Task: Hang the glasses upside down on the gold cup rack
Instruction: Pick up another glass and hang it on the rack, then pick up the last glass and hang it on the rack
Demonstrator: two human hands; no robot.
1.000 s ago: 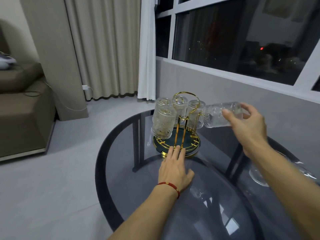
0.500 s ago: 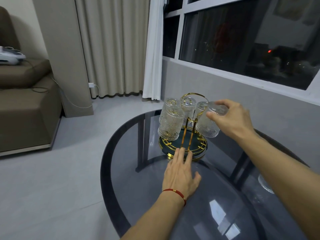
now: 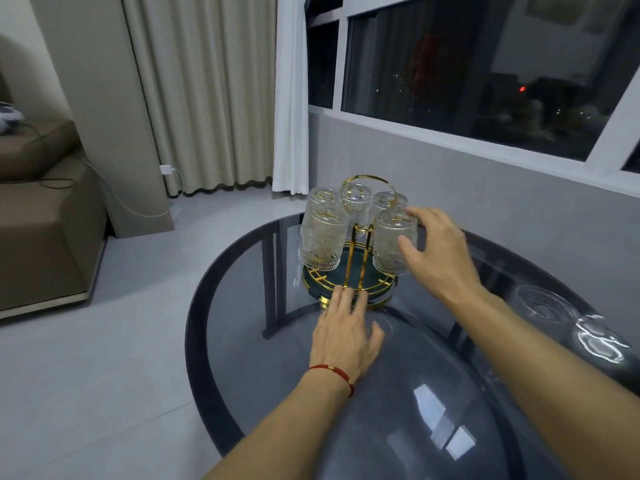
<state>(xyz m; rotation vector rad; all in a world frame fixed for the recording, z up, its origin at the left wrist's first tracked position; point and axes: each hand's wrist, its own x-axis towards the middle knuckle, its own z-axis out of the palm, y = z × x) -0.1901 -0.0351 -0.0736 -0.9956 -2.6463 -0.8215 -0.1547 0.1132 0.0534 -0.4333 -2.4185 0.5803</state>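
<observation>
The gold cup rack [image 3: 352, 261] with a dark green round base stands on the far part of a round smoked-glass table [image 3: 242, 306]. Several ribbed clear glasses hang upside down on it, such as the front left one [image 3: 323, 240]. My right hand [image 3: 440, 258] grips the front right glass [image 3: 388, 244], which sits upside down on a rack prong; my thumb is on its side and my fingers curl over its top. My left hand [image 3: 346, 334] lies flat on the table, fingers spread, fingertips touching the near edge of the rack's base.
Two more clear glasses stand on the table at the right, one [image 3: 545, 304] behind the other [image 3: 601, 344]. A grey wall and dark window run behind the table. A brown sofa [image 3: 38, 220] and curtains lie to the left across the floor.
My right hand carried the glass from sideways in the air to the right of the rack, turned it upside down and lowered it onto the front right prong. My left hand stayed at the base.
</observation>
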